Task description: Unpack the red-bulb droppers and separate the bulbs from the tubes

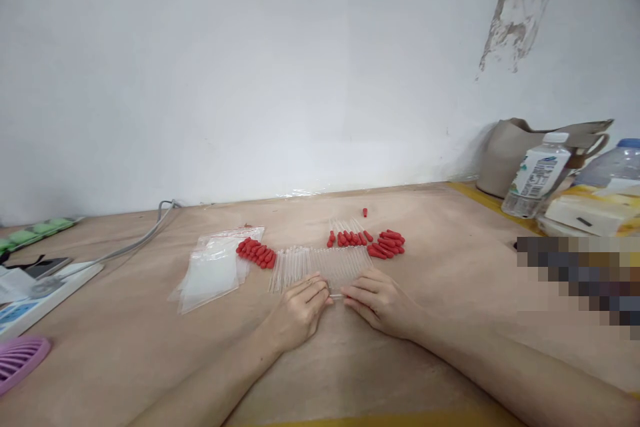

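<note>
A row of thin clear dropper tubes [295, 265] lies side by side on the table, pointing away from me. My left hand [303, 303] is closed at the near ends of the row, fingers bent together. Opposite it, my right hand [377, 299] is closed too, with its fingertips at the same near edge. A short clear crosswise piece, which looks like a dropper tube [336, 296], shows between both sets of fingertips. Red rubber bulbs [256, 252] are heaped left of the row, and more red bulbs [387, 245] lie to the right. Behind it are tubes with red bulbs fitted [352, 238].
Clear zip bags [210, 273] are stacked at the left. One red bulb [365, 212] lies alone near the wall. A power strip [50, 290] with a grey cable and a purple object [20, 360] are far left. A bottle [537, 173] and a grey-brown container [505, 157] stand right.
</note>
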`<move>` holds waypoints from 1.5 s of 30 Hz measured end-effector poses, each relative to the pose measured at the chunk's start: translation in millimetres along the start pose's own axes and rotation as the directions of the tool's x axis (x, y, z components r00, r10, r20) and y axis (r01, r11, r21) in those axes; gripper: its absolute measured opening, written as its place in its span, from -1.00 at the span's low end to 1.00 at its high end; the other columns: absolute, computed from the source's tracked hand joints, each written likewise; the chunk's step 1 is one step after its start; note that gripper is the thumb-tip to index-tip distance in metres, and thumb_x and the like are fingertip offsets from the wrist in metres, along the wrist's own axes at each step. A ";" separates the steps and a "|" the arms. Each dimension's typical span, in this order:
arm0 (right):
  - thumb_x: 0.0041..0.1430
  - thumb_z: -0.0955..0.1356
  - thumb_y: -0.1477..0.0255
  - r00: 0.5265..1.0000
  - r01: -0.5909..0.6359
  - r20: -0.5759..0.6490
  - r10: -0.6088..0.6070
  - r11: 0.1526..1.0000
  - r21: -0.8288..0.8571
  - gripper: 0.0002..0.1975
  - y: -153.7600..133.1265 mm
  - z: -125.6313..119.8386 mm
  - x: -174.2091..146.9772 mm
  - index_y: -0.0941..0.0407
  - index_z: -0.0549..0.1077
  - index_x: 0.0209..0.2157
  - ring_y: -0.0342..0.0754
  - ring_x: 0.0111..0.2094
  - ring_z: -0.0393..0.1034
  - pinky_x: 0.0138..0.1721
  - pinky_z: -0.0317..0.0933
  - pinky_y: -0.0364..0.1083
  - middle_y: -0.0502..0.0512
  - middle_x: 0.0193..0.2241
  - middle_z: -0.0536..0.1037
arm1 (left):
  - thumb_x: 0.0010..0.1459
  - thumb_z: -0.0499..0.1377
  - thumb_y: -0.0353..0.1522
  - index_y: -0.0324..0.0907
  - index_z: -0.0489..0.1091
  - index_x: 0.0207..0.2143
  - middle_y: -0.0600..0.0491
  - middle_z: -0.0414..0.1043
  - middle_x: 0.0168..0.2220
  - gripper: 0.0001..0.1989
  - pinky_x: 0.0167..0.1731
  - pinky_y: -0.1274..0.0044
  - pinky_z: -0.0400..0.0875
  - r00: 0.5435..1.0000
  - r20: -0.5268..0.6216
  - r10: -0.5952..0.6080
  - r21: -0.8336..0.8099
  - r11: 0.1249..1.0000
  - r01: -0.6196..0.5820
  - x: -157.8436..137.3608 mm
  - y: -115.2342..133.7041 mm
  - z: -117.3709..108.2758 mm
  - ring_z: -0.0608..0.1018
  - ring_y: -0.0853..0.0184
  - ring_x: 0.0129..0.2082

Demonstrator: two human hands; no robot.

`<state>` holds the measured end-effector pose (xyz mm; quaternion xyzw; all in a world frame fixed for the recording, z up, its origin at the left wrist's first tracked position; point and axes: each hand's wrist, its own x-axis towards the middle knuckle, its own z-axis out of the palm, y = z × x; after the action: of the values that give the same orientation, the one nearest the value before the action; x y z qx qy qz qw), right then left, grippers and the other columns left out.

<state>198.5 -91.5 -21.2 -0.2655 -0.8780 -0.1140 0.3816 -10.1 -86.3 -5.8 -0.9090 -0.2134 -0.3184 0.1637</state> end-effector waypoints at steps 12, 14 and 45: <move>0.16 0.22 0.53 0.996 0.089 0.018 -0.088 0.994 -0.061 -0.81 7.7 -6.1 -8.2 0.15 0.40 -0.21 -0.13 -0.46 0.29 -0.43 0.21 -0.13 0.06 -0.52 0.44 | 0.17 -0.03 -0.47 -0.25 0.34 -0.29 -0.01 0.45 -0.39 -0.83 -0.07 0.40 0.39 0.999 0.033 -0.043 -0.111 0.993 0.046 -1.8 -1.0 -2.7 0.50 0.34 -0.25; 0.15 0.23 0.55 0.994 0.108 0.015 -0.107 0.992 -0.060 -0.80 9.4 -8.1 -10.0 0.16 0.40 -0.18 -0.12 -0.44 0.29 -0.42 0.21 -0.12 0.08 -0.51 0.45 | 0.17 -0.03 -0.46 -0.24 0.35 -0.29 -0.02 0.45 -0.37 -0.83 -0.08 0.40 0.39 0.998 0.033 -0.054 -0.116 0.992 0.058 -3.9 -2.0 -3.0 0.50 0.34 -0.25; -0.11 0.36 0.20 0.445 -0.813 -0.174 0.879 0.478 0.334 -0.67 152.0 -26.3 -39.0 0.19 0.42 -0.39 -0.12 -0.49 0.34 -0.46 0.22 -0.15 0.13 -0.46 0.50 | 0.13 0.03 -0.39 -0.22 0.34 -0.19 -0.02 0.37 -0.36 -0.80 -0.36 0.50 0.37 0.963 -0.044 -0.266 0.071 0.961 0.269 -5.3 -45.5 12.2 0.43 0.33 -0.37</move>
<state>320.8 9.8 -32.1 -0.6067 -0.5573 0.1405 0.5492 -30.0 -43.7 -10.9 -0.8594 -0.3434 -0.3446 0.1574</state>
